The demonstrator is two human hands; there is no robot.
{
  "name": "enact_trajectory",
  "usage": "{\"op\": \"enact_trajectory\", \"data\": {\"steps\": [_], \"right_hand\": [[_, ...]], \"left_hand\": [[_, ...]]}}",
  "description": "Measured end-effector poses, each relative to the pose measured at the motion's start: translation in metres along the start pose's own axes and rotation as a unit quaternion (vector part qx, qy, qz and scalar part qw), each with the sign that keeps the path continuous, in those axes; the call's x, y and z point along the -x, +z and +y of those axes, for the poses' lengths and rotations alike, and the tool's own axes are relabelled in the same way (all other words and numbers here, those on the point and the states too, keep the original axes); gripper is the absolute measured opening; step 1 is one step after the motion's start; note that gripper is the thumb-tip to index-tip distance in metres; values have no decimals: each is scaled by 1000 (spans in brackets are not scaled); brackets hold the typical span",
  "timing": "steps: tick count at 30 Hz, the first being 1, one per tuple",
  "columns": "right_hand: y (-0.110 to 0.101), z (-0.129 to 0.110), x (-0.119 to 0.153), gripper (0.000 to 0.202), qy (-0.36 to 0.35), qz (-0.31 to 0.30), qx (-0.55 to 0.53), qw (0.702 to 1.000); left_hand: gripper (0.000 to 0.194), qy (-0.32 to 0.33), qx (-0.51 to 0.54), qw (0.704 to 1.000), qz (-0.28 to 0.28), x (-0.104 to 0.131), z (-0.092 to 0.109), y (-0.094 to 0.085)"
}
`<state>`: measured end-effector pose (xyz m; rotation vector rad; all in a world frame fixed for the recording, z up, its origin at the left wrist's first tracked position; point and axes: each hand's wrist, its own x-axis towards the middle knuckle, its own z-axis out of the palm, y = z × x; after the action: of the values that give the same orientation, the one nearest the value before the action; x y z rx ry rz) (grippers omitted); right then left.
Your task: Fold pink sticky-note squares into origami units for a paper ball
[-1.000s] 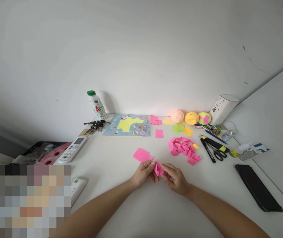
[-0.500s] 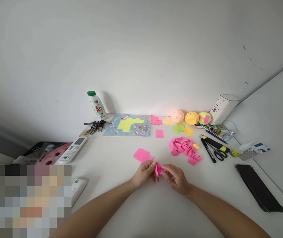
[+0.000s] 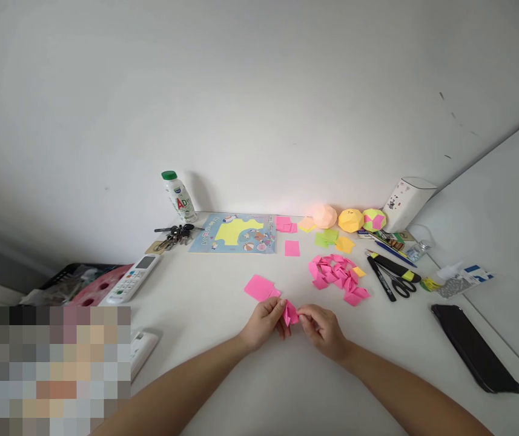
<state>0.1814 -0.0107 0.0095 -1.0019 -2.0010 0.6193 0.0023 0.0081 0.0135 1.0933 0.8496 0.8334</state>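
Note:
Between my two hands is a folded pink paper piece [image 3: 290, 313], held just above the white table. My left hand [image 3: 266, 321] pinches its left side between thumb and fingers. At its right edge, my right hand [image 3: 325, 330] closes thumb and forefinger on the paper. Flat pink paper sheets [image 3: 260, 287] lie just beyond my left hand. Beyond my right hand sits a curved chain of joined folded pink paper pieces [image 3: 337, 272], with a small orange piece at its right side.
Along the back are a bottle [image 3: 178, 197], a blue booklet [image 3: 236, 233], sticky notes [image 3: 292, 248], paper balls [image 3: 350, 220] and a white box [image 3: 408, 204]. Scissors [image 3: 402, 283], a marker [image 3: 381, 278] and a black pouch [image 3: 475, 348] lie right; keys [image 3: 180, 235] and a remote [image 3: 132, 278] left.
My right fingers have shifted slightly along the right edge of the folded paper, and the piece is turned a little. The whole view has tilted slightly; the table things stay put.

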Motion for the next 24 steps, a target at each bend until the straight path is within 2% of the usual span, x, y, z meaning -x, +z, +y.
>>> {"op": "enact_trajectory", "data": {"steps": [4, 10, 16, 24], "right_hand": [[2, 6, 1, 10, -17, -15, -6, 1000], [3, 6, -3, 10, -54, -20, -1, 998], [1, 2, -2, 8, -23, -31, -14, 999], [0, 1, -2, 11, 14, -14, -19, 1000]], "left_hand": [[42, -3, -24, 999, 23, 1, 2, 3], [39, -4, -35, 999, 27, 3, 5, 5], [40, -4, -37, 999, 28, 2, 2, 3], [41, -7, -48, 998, 26, 4, 5, 6]]}}
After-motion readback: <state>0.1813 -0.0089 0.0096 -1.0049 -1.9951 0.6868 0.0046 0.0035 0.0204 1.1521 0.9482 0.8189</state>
